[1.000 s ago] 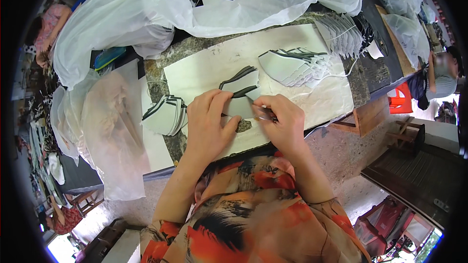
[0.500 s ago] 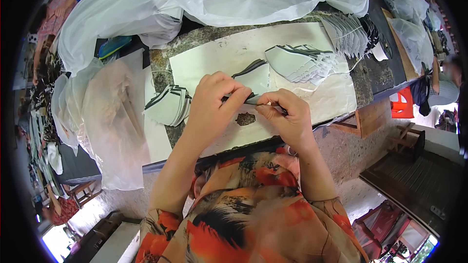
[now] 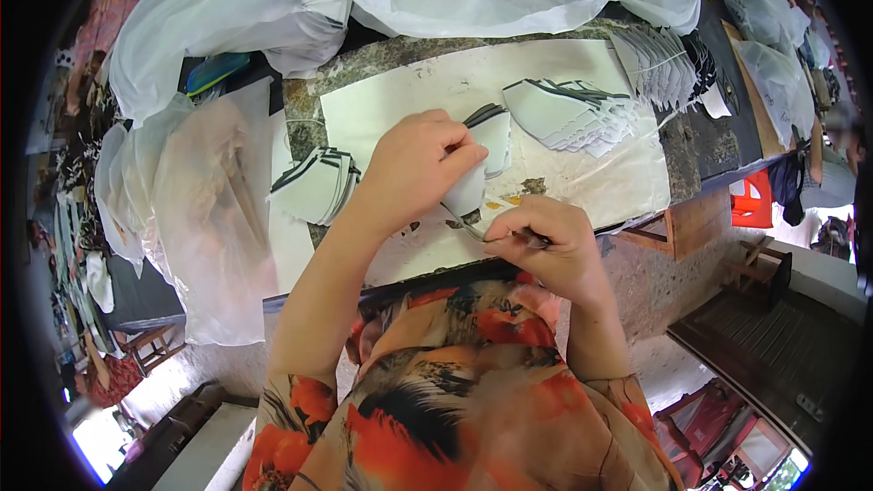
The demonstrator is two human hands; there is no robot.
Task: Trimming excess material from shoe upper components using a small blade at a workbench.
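My left hand (image 3: pixel 423 164) is closed, fingertips down on a white curved fabric piece (image 3: pixel 468 191) that shows under its fingers. Beside those fingertips lies a small pile of white pieces with dark edging (image 3: pixel 493 132). My right hand (image 3: pixel 550 245) grips a slim tool (image 3: pixel 473 230), its thin, metal-looking end reaching toward the white piece; a dark end shows between the fingers. What kind of tool it is, I cannot make out. Fanned white pieces with dark edges (image 3: pixel 573 114) lie farther right, and another stack (image 3: pixel 318 184) lies left of my left wrist.
A worn white sheet (image 3: pixel 627 173) covers the work surface, with brown damaged patches near my hands. Large translucent plastic bags (image 3: pixel 218 218) crowd the left and far sides. A tied bundle of grey-white pieces (image 3: pixel 650 68) stands far right. An orange-red stool (image 3: pixel 752 200) is beyond the table edge.
My hands have moved apart, the right one lower and toward me. The slim tool and the white piece under my left fingers now show; before, a dark strip ran between both hands.
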